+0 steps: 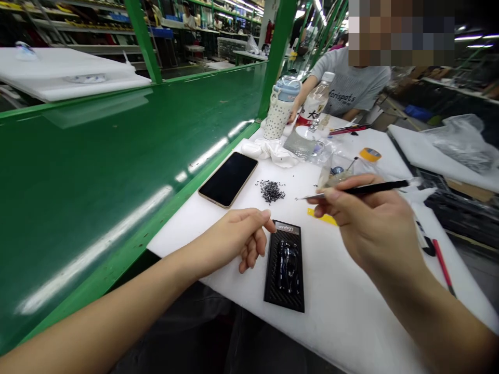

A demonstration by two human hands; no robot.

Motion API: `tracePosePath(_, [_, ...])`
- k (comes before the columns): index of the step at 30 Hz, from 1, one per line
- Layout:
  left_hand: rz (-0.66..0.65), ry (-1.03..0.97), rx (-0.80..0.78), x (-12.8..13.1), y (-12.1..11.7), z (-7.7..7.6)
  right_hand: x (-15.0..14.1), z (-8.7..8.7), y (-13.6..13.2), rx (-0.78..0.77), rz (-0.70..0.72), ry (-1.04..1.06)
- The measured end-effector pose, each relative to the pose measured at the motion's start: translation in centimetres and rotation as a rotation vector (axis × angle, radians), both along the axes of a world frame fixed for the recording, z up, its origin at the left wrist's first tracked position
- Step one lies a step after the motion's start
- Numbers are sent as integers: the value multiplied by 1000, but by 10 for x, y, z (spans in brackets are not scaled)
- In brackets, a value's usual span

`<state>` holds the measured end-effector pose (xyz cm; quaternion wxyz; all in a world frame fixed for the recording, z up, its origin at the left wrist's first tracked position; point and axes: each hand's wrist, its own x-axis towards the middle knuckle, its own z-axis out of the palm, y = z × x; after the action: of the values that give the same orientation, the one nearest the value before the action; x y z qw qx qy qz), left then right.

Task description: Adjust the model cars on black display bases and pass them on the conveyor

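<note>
My left hand [244, 236] rests on the white work surface [343, 306], fingers curled loosely, its fingertips touching the left edge of a black carbon-pattern case [286, 267]. My right hand [362, 215] hovers above the surface to the right and pinches black tweezers [374, 188] whose metal tip points left. A small heap of tiny black parts [272, 191] lies just beyond the case. A yellow strip [323, 217] shows under my right hand.
A dark smartphone [228, 178] lies by the green conveyor belt [117, 150]. Farther off stand a spotted bottle [279, 108], a clear water bottle [316, 101], a white cloth [273, 150] and tape [369, 154]. A person in a grey shirt [351, 85] works opposite. A red pen [442, 266] lies right.
</note>
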<state>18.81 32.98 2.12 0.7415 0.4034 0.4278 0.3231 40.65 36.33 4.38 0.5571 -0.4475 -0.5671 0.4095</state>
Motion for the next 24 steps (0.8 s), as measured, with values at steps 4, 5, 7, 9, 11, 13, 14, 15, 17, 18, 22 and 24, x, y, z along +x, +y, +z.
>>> tracePosePath(4, [-7, 144, 102, 4, -10, -1, 32, -9, 3, 60, -298, -114])
tracePosePath(5, [-15, 183, 128, 4, -13, -1, 37, -15, 2, 31, -342, -128])
tracePosePath(7, [-38, 241, 155, 4, -16, -2, 43, -27, 0, -40, -369, -111])
tracePosePath(9, [-53, 260, 151, 3, -17, -4, 45, -36, 0, -72, -363, -93])
tracePosePath(11, [-49, 249, 133, 2, -16, -4, 45, -41, 2, -90, -333, -97])
tracePosePath(13, [-40, 256, 114, 2, -14, -4, 46, -43, 5, -115, -296, -94])
tracePosePath(14, [-35, 266, 106, 2, -13, -3, 47, -44, 6, -129, -277, -86])
tracePosePath(15, [-30, 277, 97, 2, -12, -3, 48, -44, 7, -139, -265, -80])
tracePosePath(17, [-22, 288, 83, 2, -11, -3, 50, -46, 8, -142, -259, -83])
tracePosePath(18, [-19, 287, 75, 2, -11, -3, 51, -46, 8, -141, -259, -93])
tracePosePath(22, [-5, 299, 55, 1, -11, -6, 52, -47, 6, -123, -252, -148])
tracePosePath(24, [-1, 301, 60, 1, -11, -6, 51, -46, 6, -119, -251, -176])
